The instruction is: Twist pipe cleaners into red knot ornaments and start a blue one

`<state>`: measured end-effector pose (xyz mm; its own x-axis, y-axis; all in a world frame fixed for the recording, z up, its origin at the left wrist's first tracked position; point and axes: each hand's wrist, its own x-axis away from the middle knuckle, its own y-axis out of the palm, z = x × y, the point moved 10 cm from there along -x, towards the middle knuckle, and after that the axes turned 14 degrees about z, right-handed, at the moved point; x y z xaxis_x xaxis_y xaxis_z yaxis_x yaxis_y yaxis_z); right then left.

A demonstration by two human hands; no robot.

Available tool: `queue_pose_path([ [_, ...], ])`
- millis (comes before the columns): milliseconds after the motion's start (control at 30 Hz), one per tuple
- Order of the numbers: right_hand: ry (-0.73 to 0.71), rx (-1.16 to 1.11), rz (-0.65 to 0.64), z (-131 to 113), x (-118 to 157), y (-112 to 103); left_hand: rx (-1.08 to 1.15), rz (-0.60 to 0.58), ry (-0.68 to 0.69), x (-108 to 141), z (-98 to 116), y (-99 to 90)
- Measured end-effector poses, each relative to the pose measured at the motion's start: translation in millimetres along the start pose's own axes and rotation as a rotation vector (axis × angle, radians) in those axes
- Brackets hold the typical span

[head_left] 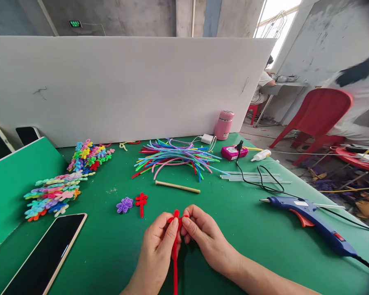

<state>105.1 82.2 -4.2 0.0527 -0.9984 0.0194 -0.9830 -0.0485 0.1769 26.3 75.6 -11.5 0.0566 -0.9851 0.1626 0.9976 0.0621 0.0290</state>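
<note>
Holding a red fuzzy stick (175, 270) low over the green bench (110, 246), with small loops at the top and a long tail pointing down. Pinching it near the loops with the fingers of the left hand (156, 241) and right hand (208, 243), with both thumbs on top. To bend it well, probably best to squeeze snugly at the middle, turn a little at a time, and match the loops in size; better not to tug hard. Handy to peek at the small red shape (141, 200) just beyond, beside the purple flower (124, 205). On the blue glue gun (321, 227), off to the right, see a pale label, too small to read. On the pink bottle (224, 124), past the heap of fuzzy sticks (175, 157), spot another, just as unclear. Farthest away, high on the gray wall (135, 16), find a glowing green sign (75, 24) and read "EXIT".
</note>
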Motion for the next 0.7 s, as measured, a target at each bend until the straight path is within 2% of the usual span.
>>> queue_pose_path([
  [267, -0.029, 0.102, 0.054, -1.8, -4.1, -7.5, 0.05, 0.021, -0.055, -2.3, -3.5, -1.5],
  [433, -0.027, 0.139, 0.03, 0.5, -2.6, -4.6, 0.041, 0.066, -0.1, -5.0, -8.3, -6.0],
  [533, -0.15, 0.25, 0.02, -9.4, 0.1, -3.3, 0.156, 0.078, -0.186, -5.5, -14.0, -6.0],
  [700, -0.512, 0.515, 0.014, -36.7, 7.9, 0.3, 0.324, 0.098, -0.303, -3.1, -20.8, -4.3],
])
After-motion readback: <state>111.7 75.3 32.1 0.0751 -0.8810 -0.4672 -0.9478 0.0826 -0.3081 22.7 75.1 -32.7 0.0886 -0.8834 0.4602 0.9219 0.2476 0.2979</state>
